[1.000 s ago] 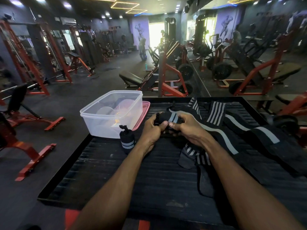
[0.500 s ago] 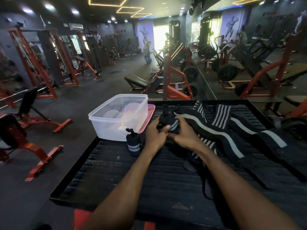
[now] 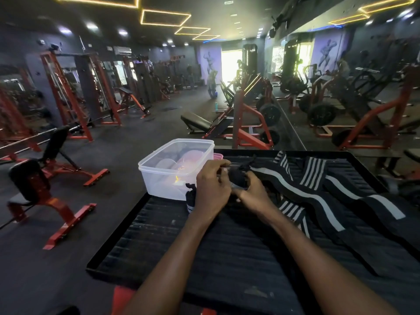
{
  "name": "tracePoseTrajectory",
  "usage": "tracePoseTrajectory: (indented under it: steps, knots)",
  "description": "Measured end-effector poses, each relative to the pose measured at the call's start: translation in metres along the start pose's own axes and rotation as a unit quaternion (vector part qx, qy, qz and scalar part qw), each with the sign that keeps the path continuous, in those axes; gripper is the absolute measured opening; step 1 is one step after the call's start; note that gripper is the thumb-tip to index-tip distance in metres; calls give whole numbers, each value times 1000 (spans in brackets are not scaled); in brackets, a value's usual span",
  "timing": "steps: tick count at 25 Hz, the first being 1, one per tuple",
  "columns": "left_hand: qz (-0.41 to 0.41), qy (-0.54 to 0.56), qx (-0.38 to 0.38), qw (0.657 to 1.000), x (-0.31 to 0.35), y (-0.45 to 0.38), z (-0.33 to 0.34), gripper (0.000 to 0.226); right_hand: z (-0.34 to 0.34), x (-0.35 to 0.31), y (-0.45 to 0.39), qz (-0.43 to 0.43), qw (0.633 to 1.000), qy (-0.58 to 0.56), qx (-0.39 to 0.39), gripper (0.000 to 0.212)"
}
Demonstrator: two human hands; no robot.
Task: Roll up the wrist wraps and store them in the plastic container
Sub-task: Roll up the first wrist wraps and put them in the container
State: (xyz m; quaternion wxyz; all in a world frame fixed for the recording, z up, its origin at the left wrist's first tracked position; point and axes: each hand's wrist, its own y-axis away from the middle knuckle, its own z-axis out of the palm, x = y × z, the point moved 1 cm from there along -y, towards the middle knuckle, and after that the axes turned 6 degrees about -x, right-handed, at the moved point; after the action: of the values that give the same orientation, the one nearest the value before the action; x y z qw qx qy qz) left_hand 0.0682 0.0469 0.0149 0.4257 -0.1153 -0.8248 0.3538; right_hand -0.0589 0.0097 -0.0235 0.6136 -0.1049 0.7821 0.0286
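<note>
Wrist wrap (image 3: 237,177), centre frame: roll thicker than a second ago; both hands, left (image 3: 212,189) and right (image 3: 252,193), clamped on it, rolling unfinished.

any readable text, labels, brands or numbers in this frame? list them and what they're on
None readable.
Plastic container: small white sticker on the front wall, too blurred to read.
Wrist wraps: white stripes only, no lettering visible.
Wall posters: figures, no legible words.
Black machine tower: faint mark near the top, too blurred.
</note>
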Motion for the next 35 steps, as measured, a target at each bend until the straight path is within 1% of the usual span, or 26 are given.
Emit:
tracePoseTrajectory:
  steps: [3, 5, 7, 9, 12, 14, 18, 20, 23, 25, 26, 27, 29, 31, 32, 35]
  knots:
    - [37, -20, 65, 997, 6, -11, -36, 23, 15, -7, 0, 0, 999, -32, -40, 55]
    - [22, -25, 92, 995, 0, -23, -57, 22, 23, -6, -2, 4, 999, -31, -42, 55]
    - [-20, -24, 90, 995, -16, -33, -72, 23, 30, -2, -5, 1, 1000, -3, -25, 58]
    - [-50, -32, 69, 996, -31, -37, -80, 24, 33, 0, -7, -4, 999, 48, -10, 60]
    - [-93, -39, 47, 994, -51, -29, -82, 25, 35, 3, -7, -21, 992, 125, -13, 59]
    - [-114, -37, 40, 992, -61, -21, -80, 25, 40, 7, -10, -35, 987, 156, -21, 57]
    - [-81, -36, 43, 995, -68, -12, -78, 27, 51, 11, -21, -37, 977, 209, -16, 56]
    - [-63, -38, 40, 996, -68, -12, -78, 27, 54, 10, -21, -29, 974, 223, -25, 59]
    - [-32, -48, 51, 997, -69, -8, -79, 27, 54, 8, -16, -1, 976, 214, -41, 71]
    - [-25, -44, 77, 996, -68, -3, -80, 27, 50, 3, -13, 15, 983, 183, -11, 74]
    - [-23, -38, 91, 995, -65, -1, -80, 27, 47, -1, -12, 18, 984, 176, 20, 71]
    - [-18, -34, 100, 994, -61, 1, -80, 27, 43, -6, -11, 13, 983, 176, 57, 61]
    - [7, -31, 100, 995, -49, 5, -76, 25, 36, -16, -9, 5, 976, 187, 110, 33]
    - [42, -25, 72, 996, -32, 9, -68, 25, 36, -22, -6, 22, 976, 192, 105, 11]
    - [61, -19, 46, 997, -23, 12, -61, 26, 37, -23, -4, 31, 976, 192, 95, 4]
    - [108, -6, -40, 993, -2, 22, -36, 25, 37, -16, 6, 22, 976, 211, 44, 17]
